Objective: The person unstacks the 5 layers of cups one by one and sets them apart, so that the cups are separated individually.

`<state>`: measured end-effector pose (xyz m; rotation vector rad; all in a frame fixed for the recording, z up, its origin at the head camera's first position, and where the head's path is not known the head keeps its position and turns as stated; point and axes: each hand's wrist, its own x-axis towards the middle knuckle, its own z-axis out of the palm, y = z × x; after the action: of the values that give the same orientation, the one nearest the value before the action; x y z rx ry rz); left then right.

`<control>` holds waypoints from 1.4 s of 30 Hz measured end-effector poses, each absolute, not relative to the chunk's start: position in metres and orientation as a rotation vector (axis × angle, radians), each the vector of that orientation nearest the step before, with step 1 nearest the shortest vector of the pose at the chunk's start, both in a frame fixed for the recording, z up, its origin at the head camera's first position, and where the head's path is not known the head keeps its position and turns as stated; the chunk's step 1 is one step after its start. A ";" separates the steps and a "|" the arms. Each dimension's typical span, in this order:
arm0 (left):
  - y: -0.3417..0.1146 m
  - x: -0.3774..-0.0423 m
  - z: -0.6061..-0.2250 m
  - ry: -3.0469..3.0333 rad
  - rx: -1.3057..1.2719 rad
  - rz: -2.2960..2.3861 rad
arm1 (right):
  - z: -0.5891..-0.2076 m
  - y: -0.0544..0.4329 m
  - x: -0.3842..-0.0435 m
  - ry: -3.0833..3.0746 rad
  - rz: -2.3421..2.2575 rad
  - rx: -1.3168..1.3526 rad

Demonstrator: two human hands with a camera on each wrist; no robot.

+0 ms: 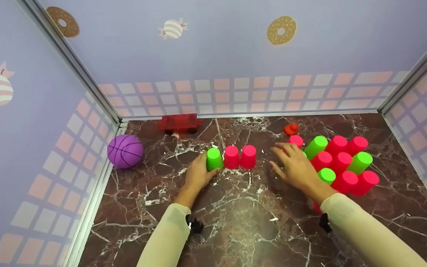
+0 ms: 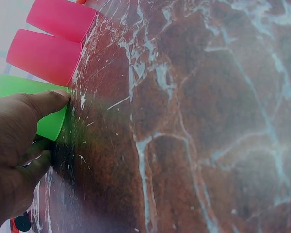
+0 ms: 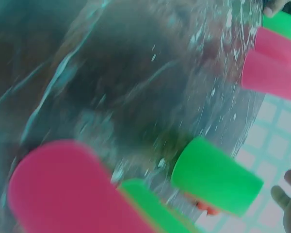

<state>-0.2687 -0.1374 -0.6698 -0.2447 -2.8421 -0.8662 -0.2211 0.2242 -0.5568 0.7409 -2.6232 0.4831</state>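
Observation:
Three upside-down cups stand in a short row at the middle of the floor: a green cup [image 1: 214, 159] at the left end, then a pink cup [image 1: 231, 157] and another pink cup [image 1: 248, 157]. My left hand [image 1: 197, 173] grips the green cup from its left side, thumb along the near side by the rim. My right hand [image 1: 295, 166] has its fingers spread and holds nothing. It is over the left edge of a cluster of upside-down pink and green cups [image 1: 340, 162], partly hiding some. In the right wrist view its fingers are beside a green cup [image 3: 216, 177].
A purple ball [image 1: 125, 151] sits against the left wall. Near the back wall stand a red toy vehicle [image 1: 179, 123] and a small red toy duck [image 1: 291, 129]. Patterned panels [image 1: 213, 55] enclose the dark marbled surface [image 1: 232, 230] at the back and sides.

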 end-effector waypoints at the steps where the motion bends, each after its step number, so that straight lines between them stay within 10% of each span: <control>1: -0.137 -0.269 -0.670 -2.841 -0.246 -0.867 | -0.557 0.219 -0.222 -2.637 0.500 0.753; 23: -0.136 -0.267 -0.669 -2.823 -0.246 -0.901 | -0.571 0.140 -0.245 -2.876 0.742 0.582; 42: -0.138 -0.267 -0.669 -2.853 -0.219 -0.873 | -0.562 0.173 -0.209 -2.810 0.626 0.798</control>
<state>-0.2674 -0.1377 -0.6689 -0.2187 -2.8530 -0.8733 -0.2092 0.1734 -0.5616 0.7984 -2.8101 0.6258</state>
